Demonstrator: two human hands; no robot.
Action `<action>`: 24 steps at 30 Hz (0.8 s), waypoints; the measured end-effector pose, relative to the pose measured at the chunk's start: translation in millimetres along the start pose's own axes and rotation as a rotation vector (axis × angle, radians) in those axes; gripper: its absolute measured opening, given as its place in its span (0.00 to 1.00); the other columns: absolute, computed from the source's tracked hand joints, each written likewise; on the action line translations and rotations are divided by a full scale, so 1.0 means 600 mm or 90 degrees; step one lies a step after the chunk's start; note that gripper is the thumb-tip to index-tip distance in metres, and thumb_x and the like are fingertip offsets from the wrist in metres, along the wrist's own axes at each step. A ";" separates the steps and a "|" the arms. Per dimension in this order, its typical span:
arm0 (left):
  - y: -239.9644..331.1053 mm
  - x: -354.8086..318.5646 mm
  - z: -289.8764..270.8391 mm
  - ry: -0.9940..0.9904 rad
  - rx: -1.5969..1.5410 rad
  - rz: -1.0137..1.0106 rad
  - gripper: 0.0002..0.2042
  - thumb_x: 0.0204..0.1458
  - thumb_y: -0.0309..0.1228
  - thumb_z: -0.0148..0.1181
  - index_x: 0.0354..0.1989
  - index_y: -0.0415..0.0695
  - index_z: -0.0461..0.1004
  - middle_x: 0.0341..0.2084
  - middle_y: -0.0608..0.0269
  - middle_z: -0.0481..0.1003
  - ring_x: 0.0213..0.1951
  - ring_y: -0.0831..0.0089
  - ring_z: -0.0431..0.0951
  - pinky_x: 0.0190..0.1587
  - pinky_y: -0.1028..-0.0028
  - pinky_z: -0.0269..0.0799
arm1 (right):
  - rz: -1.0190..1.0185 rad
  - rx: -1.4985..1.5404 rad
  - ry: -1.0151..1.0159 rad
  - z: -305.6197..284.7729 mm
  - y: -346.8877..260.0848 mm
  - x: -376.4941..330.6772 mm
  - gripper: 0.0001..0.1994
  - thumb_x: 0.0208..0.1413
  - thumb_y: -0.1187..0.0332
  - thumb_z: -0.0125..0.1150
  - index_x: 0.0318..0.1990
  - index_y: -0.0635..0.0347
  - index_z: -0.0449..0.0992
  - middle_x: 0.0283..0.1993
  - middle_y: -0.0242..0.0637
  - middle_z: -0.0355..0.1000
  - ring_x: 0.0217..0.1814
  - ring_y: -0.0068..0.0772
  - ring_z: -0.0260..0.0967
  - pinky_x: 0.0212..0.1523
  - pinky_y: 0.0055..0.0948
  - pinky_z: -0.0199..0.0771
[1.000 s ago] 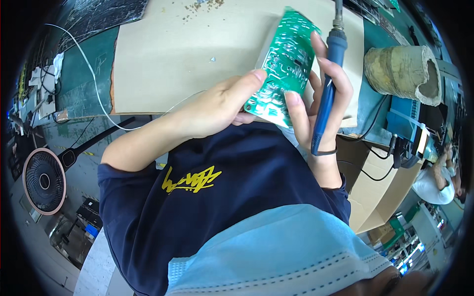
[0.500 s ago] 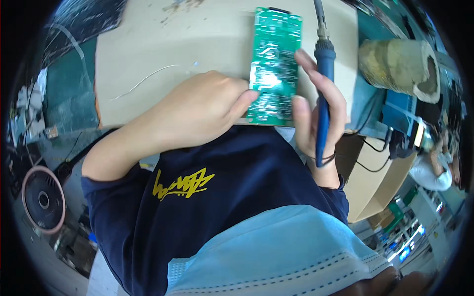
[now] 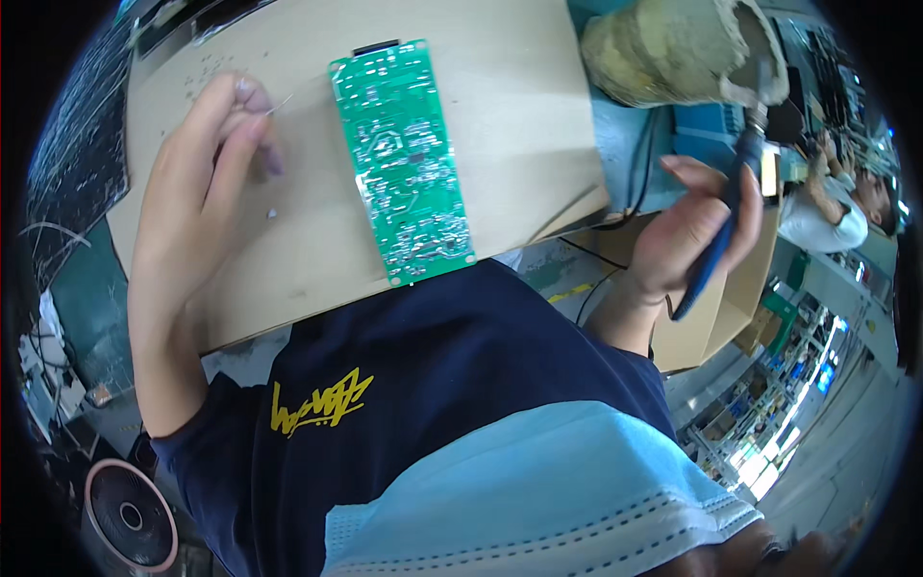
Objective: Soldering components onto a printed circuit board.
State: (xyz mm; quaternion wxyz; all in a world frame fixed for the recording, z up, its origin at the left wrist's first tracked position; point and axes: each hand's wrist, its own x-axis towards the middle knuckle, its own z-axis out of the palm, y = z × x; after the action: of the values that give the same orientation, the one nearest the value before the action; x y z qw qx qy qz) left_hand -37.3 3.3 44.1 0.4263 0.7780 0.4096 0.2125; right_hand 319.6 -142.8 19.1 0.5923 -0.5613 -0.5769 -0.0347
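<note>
A long green circuit board lies solder side up, with a dark connector at its far end. Neither hand touches it. To its left, my left hand is raised over the board-covered work surface, thumb and forefinger pinched on a thin solder wire. Out to the right, my right hand is wrapped around the blue handle of a soldering iron. The iron points away from me, its front end at the mouth of a crusted, cylindrical holder.
A pale brown sheet covers the bench under the circuit board. A blue box-shaped unit stands beside the holder, with a dark cable near it. Below the right edge is an open cardboard box. A fan stands lower left; another person sits far right.
Both hands have left the circuit board. My left hand moved left and picked up the solder wire; my right hand carried the iron right to the holder. The whole view has shifted.
</note>
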 end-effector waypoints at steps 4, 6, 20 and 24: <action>-0.032 0.026 -0.034 -0.007 0.010 -0.132 0.12 0.62 0.31 0.63 0.50 0.38 0.74 0.30 0.58 0.73 0.34 0.68 0.76 0.41 0.71 0.71 | -0.068 0.140 -0.023 0.007 -0.013 0.007 0.24 0.76 0.54 0.41 0.69 0.60 0.57 0.32 0.48 0.73 0.33 0.48 0.76 0.42 0.51 0.77; -0.041 0.035 -0.051 0.017 0.091 -0.151 0.13 0.63 0.33 0.64 0.48 0.36 0.74 0.31 0.63 0.71 0.35 0.72 0.75 0.40 0.72 0.70 | -0.034 0.158 -0.069 0.018 -0.023 0.016 0.29 0.75 0.47 0.39 0.72 0.58 0.51 0.28 0.47 0.74 0.30 0.46 0.76 0.41 0.47 0.76; -0.098 0.036 -0.061 0.296 -0.023 0.012 0.03 0.55 0.20 0.63 0.31 0.37 0.75 0.15 0.75 0.62 0.19 0.87 0.57 0.22 0.78 0.53 | 0.281 0.250 -0.267 0.241 -0.125 0.048 0.29 0.70 0.53 0.53 0.56 0.79 0.71 0.45 0.59 0.77 0.33 0.35 0.76 0.38 0.27 0.74; -0.106 0.040 -0.073 0.235 -0.024 -0.129 0.05 0.53 0.20 0.64 0.29 0.38 0.73 0.14 0.75 0.58 0.18 0.86 0.57 0.22 0.78 0.53 | 0.209 0.229 -0.393 0.272 -0.138 0.048 0.25 0.70 0.54 0.54 0.57 0.75 0.72 0.46 0.58 0.78 0.34 0.33 0.76 0.36 0.24 0.73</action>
State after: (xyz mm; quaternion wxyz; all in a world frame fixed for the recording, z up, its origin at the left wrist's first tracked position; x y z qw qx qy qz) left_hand -82.2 63.3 14.2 0.3777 0.6726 0.5531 0.3147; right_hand 166.9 -40.8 43.4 0.4776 -0.5173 -0.6273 0.3328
